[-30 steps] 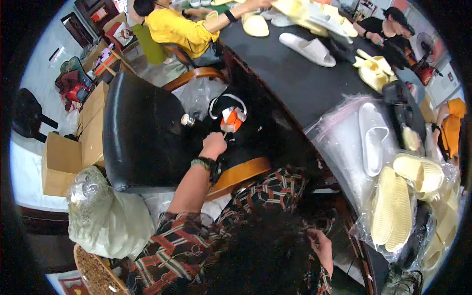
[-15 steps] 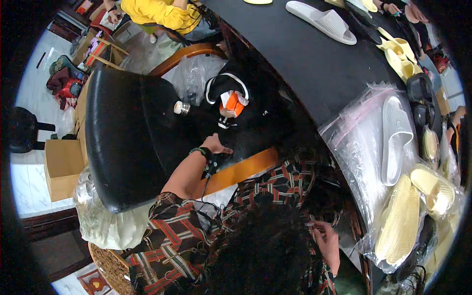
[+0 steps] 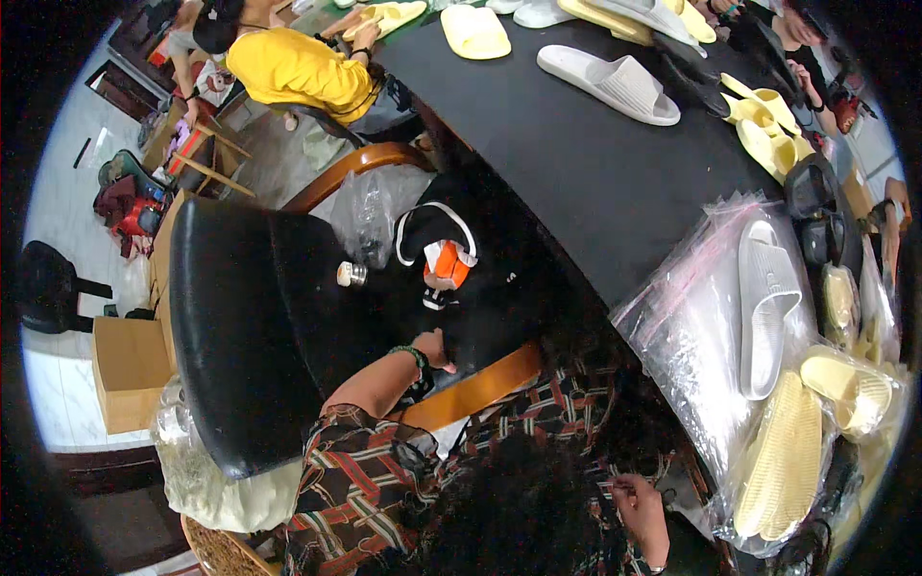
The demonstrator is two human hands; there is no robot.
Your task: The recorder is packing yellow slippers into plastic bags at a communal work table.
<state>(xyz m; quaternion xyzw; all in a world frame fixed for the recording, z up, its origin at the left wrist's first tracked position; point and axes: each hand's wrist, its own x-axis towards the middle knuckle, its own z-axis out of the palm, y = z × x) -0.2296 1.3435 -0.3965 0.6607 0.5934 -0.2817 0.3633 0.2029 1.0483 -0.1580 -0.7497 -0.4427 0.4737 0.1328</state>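
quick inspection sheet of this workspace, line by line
surface: black table with bare dark top in the middle, slippers along its far and right edges
job's things: black bag with white trim and an orange patch, lying on the black chair seat
clutter: white slipper, yellow slippers, clear bags holding a white slipper and cream ones, small capped bottle on the seat
grippers: left hand reaching to the bag's near edge, grip hidden; right hand low by the table edge, fingers curled, contents unclear
cables: nothing seen
surroundings: person in a yellow top seated at the far side, cardboard box on the floor
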